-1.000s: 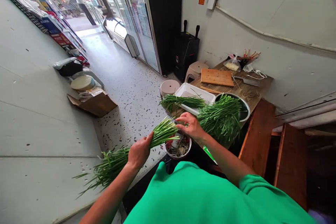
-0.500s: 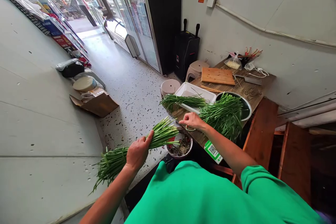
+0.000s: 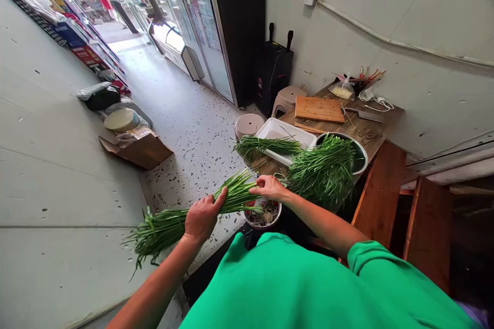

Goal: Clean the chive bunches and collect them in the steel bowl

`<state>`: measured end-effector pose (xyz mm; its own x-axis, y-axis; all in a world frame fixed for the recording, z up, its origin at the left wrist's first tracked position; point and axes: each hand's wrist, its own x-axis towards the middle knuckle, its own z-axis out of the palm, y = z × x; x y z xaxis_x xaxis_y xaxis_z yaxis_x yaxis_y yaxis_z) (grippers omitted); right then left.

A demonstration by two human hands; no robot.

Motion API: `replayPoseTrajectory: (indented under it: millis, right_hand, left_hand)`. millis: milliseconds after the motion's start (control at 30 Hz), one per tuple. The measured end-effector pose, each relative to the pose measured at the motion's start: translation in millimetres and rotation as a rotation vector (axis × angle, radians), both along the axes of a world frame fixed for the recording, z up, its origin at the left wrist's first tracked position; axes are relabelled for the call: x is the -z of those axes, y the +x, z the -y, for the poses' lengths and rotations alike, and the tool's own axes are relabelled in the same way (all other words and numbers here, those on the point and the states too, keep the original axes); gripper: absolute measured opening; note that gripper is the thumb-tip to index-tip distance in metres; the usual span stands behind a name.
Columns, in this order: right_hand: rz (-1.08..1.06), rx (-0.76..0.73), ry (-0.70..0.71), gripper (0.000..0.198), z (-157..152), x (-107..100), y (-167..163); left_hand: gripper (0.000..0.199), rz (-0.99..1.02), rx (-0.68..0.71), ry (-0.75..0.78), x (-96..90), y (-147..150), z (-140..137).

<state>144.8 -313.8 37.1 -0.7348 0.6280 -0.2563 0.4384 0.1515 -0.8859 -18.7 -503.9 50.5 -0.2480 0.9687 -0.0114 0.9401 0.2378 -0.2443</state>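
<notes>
We held long bundle of thin green chives across our front, above speckled terrazzo floor. Our left hand was clenched round bundle's middle, leafy tips trailing left. Our right hand pinched pale cut ends with its fingers, above small round bowl of brownish trimmings. Beyond, on worn wooden desk: loose heap of chives spilling from round steel basin, flat white rectangular tray, smooth wooden cutting board.
</notes>
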Motion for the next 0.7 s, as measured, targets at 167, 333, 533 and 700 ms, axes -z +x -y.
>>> replayPoseTrajectory:
  millis: [167, 333, 533, 700]
  right_hand:
    - [-0.242, 0.259, -0.272, 0.027, -26, -7, 8]
    - [-0.101, 0.075, -0.145, 0.038, -27, -21, 20]
    - [-0.110, 0.031, -0.164, 0.032, -11, -19, 9]
    - [-0.205, 0.157, -0.322, 0.046, -30, -31, 26]
  left_hand:
    - [0.059, -0.043, -0.007, 0.060, 1.7, -3, 3]
    - [0.060, -0.043, -0.004, 0.059, 0.6, -5, 7]
    - [0.058, -0.024, -0.016, 0.095, 0.0, -5, 2]
    - [0.057, -0.012, -0.051, 0.104, -1.6, -9, 6]
